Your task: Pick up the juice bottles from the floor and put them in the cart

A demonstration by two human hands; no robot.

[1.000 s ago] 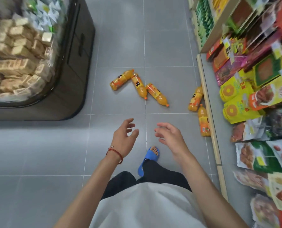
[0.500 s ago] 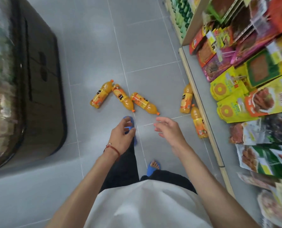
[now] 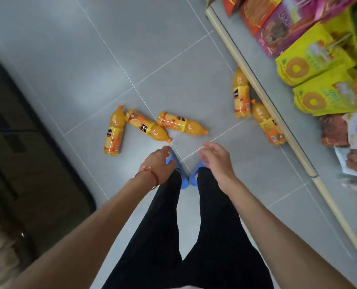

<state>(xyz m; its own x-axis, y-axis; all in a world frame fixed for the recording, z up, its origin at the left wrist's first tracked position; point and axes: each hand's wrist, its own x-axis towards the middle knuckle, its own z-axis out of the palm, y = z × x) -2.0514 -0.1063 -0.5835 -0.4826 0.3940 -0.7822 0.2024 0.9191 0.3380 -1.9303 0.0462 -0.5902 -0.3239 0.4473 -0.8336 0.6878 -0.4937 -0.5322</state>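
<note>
Several orange juice bottles lie on the grey tile floor. A group of three is just ahead of my feet: the left bottle (image 3: 113, 131), the middle bottle (image 3: 147, 125) and the right bottle (image 3: 181, 123). Two more, an upper bottle (image 3: 241, 95) and a lower bottle (image 3: 267, 124), lie against the shelf base. My left hand (image 3: 158, 164), with a red string at the wrist, hangs empty with relaxed fingers just short of the middle bottle's cap. My right hand (image 3: 214, 158) is empty too, fingers loosely spread, below the right bottle. No cart is in view.
A dark display cabinet (image 3: 27, 163) fills the left side. On the right, a low shelf edge (image 3: 263, 94) runs diagonally, stacked with snack bags (image 3: 311, 65). My blue slippers (image 3: 186, 174) stand between both hands. Open floor lies beyond the bottles.
I have stepped closer and my view tilted down. The bottles now lie right in front of my feet, and both hands have lowered toward them, still empty.
</note>
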